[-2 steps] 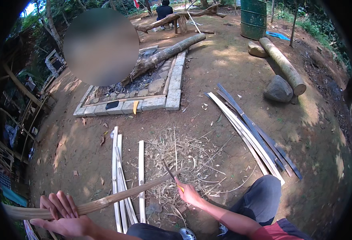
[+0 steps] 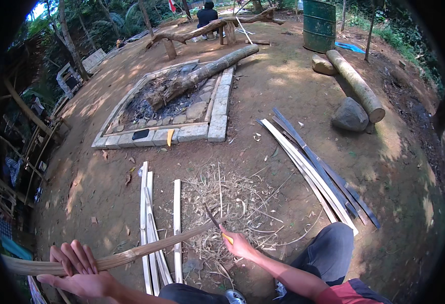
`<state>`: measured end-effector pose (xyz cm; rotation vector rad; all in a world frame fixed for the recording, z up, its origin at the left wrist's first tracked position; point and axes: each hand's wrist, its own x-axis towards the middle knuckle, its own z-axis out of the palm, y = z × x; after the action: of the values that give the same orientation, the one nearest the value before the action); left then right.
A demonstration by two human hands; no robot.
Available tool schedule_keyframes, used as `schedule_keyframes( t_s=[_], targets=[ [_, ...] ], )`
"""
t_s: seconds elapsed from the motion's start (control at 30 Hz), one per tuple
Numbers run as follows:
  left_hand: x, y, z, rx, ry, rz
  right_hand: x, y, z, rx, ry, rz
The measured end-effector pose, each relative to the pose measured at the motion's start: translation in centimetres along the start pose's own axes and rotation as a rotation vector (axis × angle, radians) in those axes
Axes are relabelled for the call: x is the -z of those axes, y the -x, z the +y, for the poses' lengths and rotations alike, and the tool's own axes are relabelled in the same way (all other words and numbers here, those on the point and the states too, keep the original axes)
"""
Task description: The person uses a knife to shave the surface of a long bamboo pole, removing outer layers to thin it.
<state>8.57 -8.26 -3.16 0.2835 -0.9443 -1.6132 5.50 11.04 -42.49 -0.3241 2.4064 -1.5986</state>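
My left hand (image 2: 75,271) grips the near end of a long bamboo strip (image 2: 146,249) that slants up and right across the lower part of the view. My right hand (image 2: 239,244) holds a knife with a yellow handle (image 2: 217,225), its dark blade laid against the far end of the strip. Under the blade lies a heap of pale shavings (image 2: 232,202) on the dirt. Beside my left knee, several split bamboo slats (image 2: 149,223) lie side by side on the ground.
A bundle of long pale and dark slats (image 2: 313,169) lies to the right. Beyond is a stone-edged fire pit (image 2: 192,133) with a log across it, a rock (image 2: 350,115), a thick log (image 2: 356,86), a green drum (image 2: 318,24) and a seated person (image 2: 206,15) far off.
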Motion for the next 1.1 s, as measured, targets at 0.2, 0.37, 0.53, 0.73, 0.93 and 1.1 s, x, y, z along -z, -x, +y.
schedule_keyframes(
  t_s=[0.2, 0.37, 0.53, 0.73, 0.93, 1.1],
  targets=[
    [0.7, -0.4, -0.2, -0.042, -0.026, -0.09, -0.6, 0.9, -4.3, 0.225, -0.079, 0.102],
    [1.2, -0.4, -0.5, -0.07, -0.077, -0.175, -0.2, 0.2, -0.8, 0.068, 0.027, 0.048],
    [1.4, -1.2, -0.6, -0.086, -0.094, -0.144, 0.3, -0.4, -2.0, 0.035, 0.048, 0.034],
    [1.5, -1.3, -0.6, -0.113, -0.127, -0.143, -1.1, 0.8, -2.9, 0.095, 0.038, 0.044],
    [2.4, -2.1, -0.5, -0.082, -0.104, -0.157, 0.0, 0.4, -3.4, 0.034, 0.112, -0.014],
    [1.9, -2.0, -0.6, -0.124, -0.172, -0.142, -2.0, 1.1, -2.8, 0.209, -0.026, 0.109]
  ],
)
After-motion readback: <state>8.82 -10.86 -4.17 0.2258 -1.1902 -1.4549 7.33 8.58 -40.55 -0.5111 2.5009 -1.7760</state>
